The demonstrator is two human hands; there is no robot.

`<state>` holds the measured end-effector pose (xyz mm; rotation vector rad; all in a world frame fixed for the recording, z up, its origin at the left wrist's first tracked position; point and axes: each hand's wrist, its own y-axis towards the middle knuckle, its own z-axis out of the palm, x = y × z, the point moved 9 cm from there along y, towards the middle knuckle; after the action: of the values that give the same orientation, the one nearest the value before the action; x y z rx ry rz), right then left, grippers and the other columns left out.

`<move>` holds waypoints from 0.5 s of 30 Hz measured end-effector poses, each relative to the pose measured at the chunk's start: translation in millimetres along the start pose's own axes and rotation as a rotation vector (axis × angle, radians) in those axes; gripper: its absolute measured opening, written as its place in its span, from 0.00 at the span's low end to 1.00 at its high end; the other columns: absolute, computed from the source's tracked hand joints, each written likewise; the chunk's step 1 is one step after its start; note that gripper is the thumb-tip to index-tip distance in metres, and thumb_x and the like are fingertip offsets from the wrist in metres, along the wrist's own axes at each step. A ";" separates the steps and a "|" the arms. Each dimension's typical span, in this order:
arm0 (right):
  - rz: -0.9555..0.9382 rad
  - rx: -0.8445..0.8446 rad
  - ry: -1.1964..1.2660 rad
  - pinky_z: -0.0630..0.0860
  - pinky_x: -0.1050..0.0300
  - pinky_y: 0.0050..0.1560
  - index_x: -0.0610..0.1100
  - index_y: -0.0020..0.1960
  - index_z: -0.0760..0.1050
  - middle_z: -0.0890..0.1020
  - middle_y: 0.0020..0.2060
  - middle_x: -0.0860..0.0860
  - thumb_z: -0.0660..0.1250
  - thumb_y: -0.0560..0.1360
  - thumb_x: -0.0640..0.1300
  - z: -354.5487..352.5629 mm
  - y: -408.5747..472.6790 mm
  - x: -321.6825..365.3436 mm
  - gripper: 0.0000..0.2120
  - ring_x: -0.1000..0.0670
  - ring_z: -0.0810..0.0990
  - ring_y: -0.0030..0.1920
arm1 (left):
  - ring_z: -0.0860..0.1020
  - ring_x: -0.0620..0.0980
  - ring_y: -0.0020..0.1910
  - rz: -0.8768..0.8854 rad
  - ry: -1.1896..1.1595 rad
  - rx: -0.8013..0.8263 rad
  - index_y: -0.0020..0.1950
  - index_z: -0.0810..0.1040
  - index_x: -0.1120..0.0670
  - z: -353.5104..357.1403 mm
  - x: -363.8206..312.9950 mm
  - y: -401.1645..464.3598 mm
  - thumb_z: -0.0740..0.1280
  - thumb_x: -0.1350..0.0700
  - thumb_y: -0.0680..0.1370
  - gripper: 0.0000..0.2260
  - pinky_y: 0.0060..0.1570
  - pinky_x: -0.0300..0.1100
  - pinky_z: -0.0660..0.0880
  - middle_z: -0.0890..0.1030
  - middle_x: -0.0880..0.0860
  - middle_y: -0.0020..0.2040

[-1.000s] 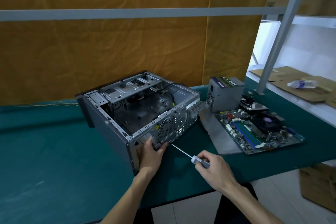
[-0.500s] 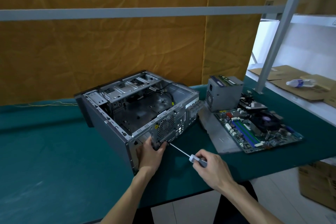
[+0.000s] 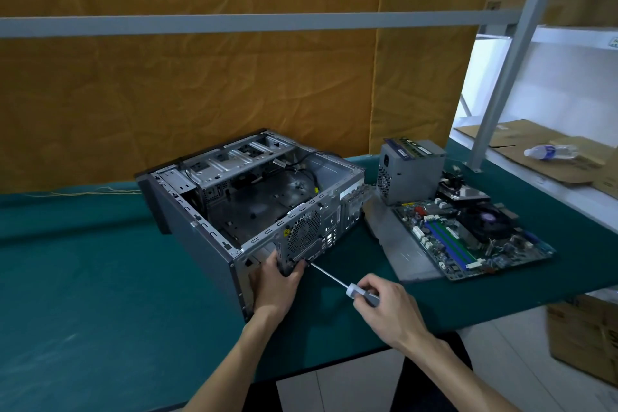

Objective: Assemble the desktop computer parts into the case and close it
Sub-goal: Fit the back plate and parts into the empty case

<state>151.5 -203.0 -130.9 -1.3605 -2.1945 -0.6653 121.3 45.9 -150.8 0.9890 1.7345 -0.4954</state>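
Two hands busy: left hand [image 3: 279, 281] grips rigid, sharp-edged case [image 3: 214, 244] rear corner; right hand [image 3: 384, 306] pinches slim screwdriver [image 3: 347, 288] handle.

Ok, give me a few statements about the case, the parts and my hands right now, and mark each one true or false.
1. The right hand holds a screwdriver. True.
2. The motherboard is mounted inside the case. False: it lies on the table, to the right of the case.
3. The left hand grips the case's rear corner. True.
4. The power supply sits in the case. False: it stands on the table, behind the motherboard.
5. The case's side is open. True.
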 end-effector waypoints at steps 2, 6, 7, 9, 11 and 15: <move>0.005 0.003 0.003 0.68 0.62 0.32 0.54 0.42 0.74 0.79 0.35 0.64 0.65 0.76 0.58 -0.1 0.2 -0.7 0.09 0.56 0.77 0.35 | 0.83 0.50 0.45 -0.007 -0.019 0.006 0.44 0.79 0.47 0.7 0.6 0.1 0.77 0.52 0.74 0.07 0.52 0.52 0.81 0.85 0.47 0.40; 0.050 0.038 0.052 0.69 0.59 0.33 0.51 0.41 0.76 0.80 0.33 0.58 0.63 0.76 0.62 3.8 2.6 -4.9 0.15 0.54 0.77 0.34 | 0.83 0.54 0.47 -0.011 -0.009 0.006 0.47 0.80 0.53 1.0 3.1 1.1 0.77 0.51 0.75 0.09 0.52 0.51 0.81 0.85 0.53 0.42; 0.067 0.053 0.081 0.70 0.57 0.34 0.50 0.41 0.76 0.80 0.33 0.56 0.63 0.76 0.62 5.8 3.3 -6.5 0.16 0.54 0.78 0.34 | 0.83 0.54 0.47 -0.013 -0.011 0.005 0.47 0.80 0.53 1.0 3.4 1.1 0.77 0.51 0.75 0.09 0.51 0.51 0.81 0.85 0.53 0.42; 0.101 0.090 0.162 0.72 0.53 0.35 0.51 0.39 0.77 0.81 0.31 0.54 0.64 0.77 0.61 10.1 4.0 -10.2 0.16 0.54 0.78 0.31 | 0.83 0.52 0.45 -0.011 -0.009 0.004 0.45 0.79 0.51 1.0 2.7 1.0 0.77 0.50 0.74 0.08 0.49 0.49 0.82 0.84 0.50 0.40; 0.121 0.124 0.244 0.70 0.55 0.35 0.53 0.37 0.77 0.80 0.29 0.53 0.65 0.77 0.60 12.7 5.7 -11.8 0.15 0.57 0.74 0.27 | 0.83 0.50 0.43 -0.012 -0.009 0.006 0.43 0.79 0.48 1.2 2.0 1.0 0.77 0.50 0.75 0.08 0.48 0.48 0.82 0.84 0.47 0.38; 0.125 0.114 0.331 0.71 0.54 0.37 0.50 0.39 0.79 0.78 0.29 0.52 0.65 0.69 0.66 11.3 7.8 -10.1 0.19 0.55 0.75 0.32 | 0.84 0.51 0.45 -0.010 -0.025 0.021 0.46 0.80 0.49 3.0 2.5 1.6 0.77 0.51 0.75 0.07 0.50 0.51 0.82 0.85 0.50 0.41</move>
<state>161.1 -199.8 -144.7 -1.2203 -1.8420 -0.6563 124.0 45.6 -154.1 0.9853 1.7159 -0.5318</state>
